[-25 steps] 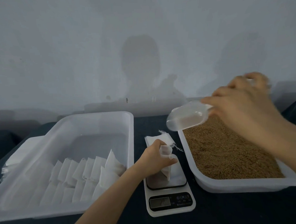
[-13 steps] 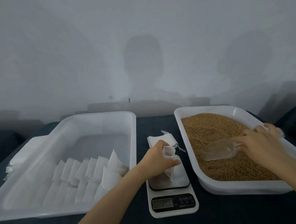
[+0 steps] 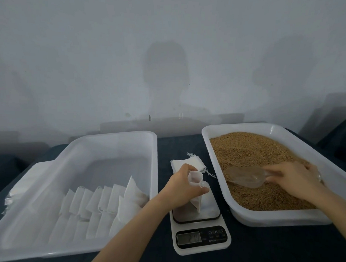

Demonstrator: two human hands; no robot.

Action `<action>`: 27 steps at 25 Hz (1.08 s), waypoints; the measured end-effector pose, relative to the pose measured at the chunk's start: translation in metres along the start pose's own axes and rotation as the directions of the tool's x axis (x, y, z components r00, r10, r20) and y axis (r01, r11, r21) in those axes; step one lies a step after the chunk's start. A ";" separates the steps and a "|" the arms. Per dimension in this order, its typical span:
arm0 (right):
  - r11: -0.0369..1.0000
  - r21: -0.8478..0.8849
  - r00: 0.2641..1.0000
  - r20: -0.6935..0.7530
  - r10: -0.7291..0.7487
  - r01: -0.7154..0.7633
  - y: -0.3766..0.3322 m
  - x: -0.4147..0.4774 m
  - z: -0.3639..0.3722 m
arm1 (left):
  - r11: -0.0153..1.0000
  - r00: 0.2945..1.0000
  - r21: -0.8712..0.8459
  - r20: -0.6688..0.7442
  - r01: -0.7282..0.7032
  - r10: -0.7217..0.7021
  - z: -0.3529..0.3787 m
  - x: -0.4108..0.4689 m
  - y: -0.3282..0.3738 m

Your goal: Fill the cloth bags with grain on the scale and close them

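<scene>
Left hand: fingers and thumb curled round the mouth of a white cloth bag, pinching it open. Bag upright on the plate of the scale, bottom resting on the plate. Contents of bag not visible. Scale display lit, digits too blurred to read.

Right hand: closed round the handle of a clear plastic scoop. Scoop low in the grain, bowl pointing left, lower edge sunk in the heap.

Grain in a white tub just right of the scale. Second white tub just left of it, with rows of white bags standing along its near end. Small stack of flat bags directly behind the scale, loose strings trailing right. All on a dark blue cloth, pale wall behind.
</scene>
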State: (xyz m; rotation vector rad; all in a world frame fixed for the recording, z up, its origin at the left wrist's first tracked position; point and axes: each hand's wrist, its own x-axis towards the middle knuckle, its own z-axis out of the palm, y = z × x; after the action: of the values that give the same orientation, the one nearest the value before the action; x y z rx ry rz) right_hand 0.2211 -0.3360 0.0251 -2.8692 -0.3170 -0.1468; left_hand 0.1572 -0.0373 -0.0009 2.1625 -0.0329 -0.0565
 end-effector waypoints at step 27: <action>0.944 -0.146 0.954 -0.001 -0.299 0.295 -0.086 0.022 -0.077 | 0.998 1.000 -0.064 0.007 -0.016 0.017 0.002 0.000 0.000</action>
State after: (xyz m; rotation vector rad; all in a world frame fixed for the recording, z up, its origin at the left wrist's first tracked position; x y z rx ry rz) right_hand 0.2177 -0.2699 0.1220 -2.9402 -0.7650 -0.2684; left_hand 0.1575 -0.0389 -0.0024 2.0980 -0.0528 -0.0557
